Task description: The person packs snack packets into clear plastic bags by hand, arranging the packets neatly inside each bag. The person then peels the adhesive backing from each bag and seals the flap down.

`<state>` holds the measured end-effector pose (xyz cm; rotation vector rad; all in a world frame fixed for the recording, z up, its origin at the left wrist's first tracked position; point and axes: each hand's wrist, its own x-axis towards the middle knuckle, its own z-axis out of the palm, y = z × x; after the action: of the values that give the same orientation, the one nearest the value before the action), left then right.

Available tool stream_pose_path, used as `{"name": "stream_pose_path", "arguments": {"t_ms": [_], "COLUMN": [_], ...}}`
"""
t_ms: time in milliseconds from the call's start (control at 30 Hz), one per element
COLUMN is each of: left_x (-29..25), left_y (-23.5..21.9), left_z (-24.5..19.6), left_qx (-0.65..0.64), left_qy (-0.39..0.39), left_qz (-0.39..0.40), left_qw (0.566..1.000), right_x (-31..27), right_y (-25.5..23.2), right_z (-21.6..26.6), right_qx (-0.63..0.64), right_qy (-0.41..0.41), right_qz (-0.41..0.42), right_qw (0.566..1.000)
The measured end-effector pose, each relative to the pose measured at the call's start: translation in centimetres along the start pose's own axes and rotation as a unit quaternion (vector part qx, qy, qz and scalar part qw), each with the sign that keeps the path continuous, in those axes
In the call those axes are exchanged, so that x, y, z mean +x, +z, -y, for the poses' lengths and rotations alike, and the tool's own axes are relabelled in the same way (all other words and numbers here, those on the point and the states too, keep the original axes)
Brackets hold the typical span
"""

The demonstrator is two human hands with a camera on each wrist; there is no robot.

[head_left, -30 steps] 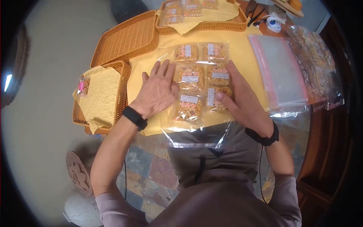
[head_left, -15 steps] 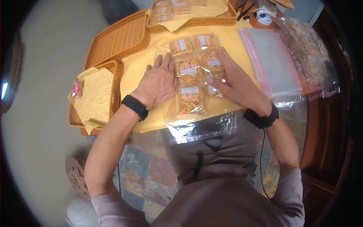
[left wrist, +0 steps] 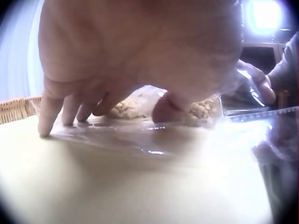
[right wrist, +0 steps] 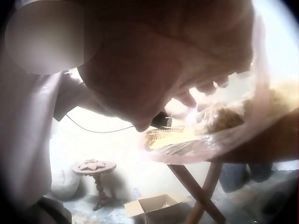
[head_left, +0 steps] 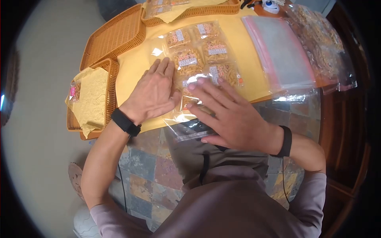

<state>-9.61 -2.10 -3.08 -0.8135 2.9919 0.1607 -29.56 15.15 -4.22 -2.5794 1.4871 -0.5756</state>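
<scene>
A large clear plastic bag (head_left: 174, 127) lies on the yellow cloth with several packets of crunchy snack (head_left: 187, 61) in two columns inside. White labels show on the packets. My left hand (head_left: 152, 93) rests along the bag's left side, its fingertips down on the film, as the left wrist view also shows. Spread over the lower packets, my right hand (head_left: 234, 119) has its fingers straight and partly hides them. The bag's end hangs past the table's front edge, under my right thumb. In the right wrist view the palm (right wrist: 173, 60) fills the top.
Wicker trays (head_left: 115, 37) stand at the back and left, one lined with yellow paper (head_left: 90, 95). A stack of pink-edged clear bags (head_left: 281, 55) lies on the right, beside a bag of more snack packets (head_left: 321, 47). A cardboard box (right wrist: 156, 205) sits on the floor.
My right hand has moved from the bag's right side down and left, over the lower packets. My left hand stays at the left side. The head view has shifted.
</scene>
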Motion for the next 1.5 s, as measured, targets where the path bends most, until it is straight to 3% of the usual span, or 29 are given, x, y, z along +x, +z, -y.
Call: {"name": "stream_pose_path", "arguments": {"t_ms": [133, 200, 300, 367, 400, 467, 567, 733, 800, 900, 1000, 1133, 1233, 1300, 1367, 1500], "left_x": [-0.4, -0.6, -0.2, 0.4, 0.6, 0.6, 0.7, 1.1, 1.1, 0.3, -1.2, -3.7, -4.0, -3.8, -3.9, -4.7], "left_y": [0.6, 0.6, 0.1, -1.6, -1.2, -0.1, 0.4, -0.5, -0.6, -0.5, -0.7, 0.7, 2.4, 2.8, 2.7, 1.5], "left_z": [-0.6, -0.8, -0.2, 0.4, 0.3, -0.3, -0.8, -1.8, -1.9, -1.8, -3.6, -6.6, -7.6, -7.9, -8.0, -7.7], "left_qx": [0.064, 0.071, 0.043, -0.124, -0.125, -0.127, -0.081, -0.034, -0.03, -0.053, -0.004, -0.136, -0.043, -0.038, -0.033, 0.006], "left_qy": [-0.031, -0.047, -0.031, -0.006, -0.003, -0.012, -0.016, -0.037, -0.056, -0.02, 0.012, 0.03, 0.063, 0.073, 0.082, 0.125], "left_qz": [0.015, 0.023, -0.027, 0.007, 0.01, -0.069, -0.095, -0.066, -0.038, -0.071, -0.123, -0.156, -0.225, -0.217, -0.209, -0.298], "left_qw": [0.997, 0.996, 0.998, 0.992, 0.992, 0.989, 0.992, 0.997, 0.997, 0.996, 0.992, 0.978, 0.971, 0.973, 0.974, 0.946], "right_x": [-0.3, -0.7, -1.8, -2.4, -2.6, -2.6, -2.6, -2.7, -3.2, -4.0, -3.1, -3.8, -4.4, -3.9, -3.6, -3.4], "right_y": [0.8, 0.5, 0.0, 0.3, 0.6, 1.0, 1.9, 2.0, 2.2, 3.2, 3.1, 3.8, 4.9, 5.2, 5.1, 4.5], "right_z": [-1.1, -1.3, -0.5, -0.6, -0.7, -1.0, -1.5, -1.0, -0.1, 0.6, -0.7, -0.9, -0.3, -0.2, -0.2, 0.3], "right_qx": [-0.08, -0.132, -0.092, -0.071, -0.049, -0.046, -0.065, -0.091, -0.068, -0.024, -0.023, -0.025, -0.017, -0.03, -0.027, -0.029], "right_qy": [0.026, 0.065, 0.038, 0.05, 0.058, 0.071, 0.082, 0.106, 0.065, 0.016, 0.048, 0.042, -0.005, -0.026, -0.019, -0.002], "right_qz": [0.028, -0.012, 0.012, 0.012, 0.009, 0.012, 0.011, -0.008, -0.04, -0.05, -0.066, -0.072, -0.083, -0.069, -0.057, -0.025], "right_qw": [0.996, 0.989, 0.995, 0.996, 0.997, 0.996, 0.994, 0.99, 0.995, 0.998, 0.996, 0.996, 0.996, 0.997, 0.998, 0.999]}}
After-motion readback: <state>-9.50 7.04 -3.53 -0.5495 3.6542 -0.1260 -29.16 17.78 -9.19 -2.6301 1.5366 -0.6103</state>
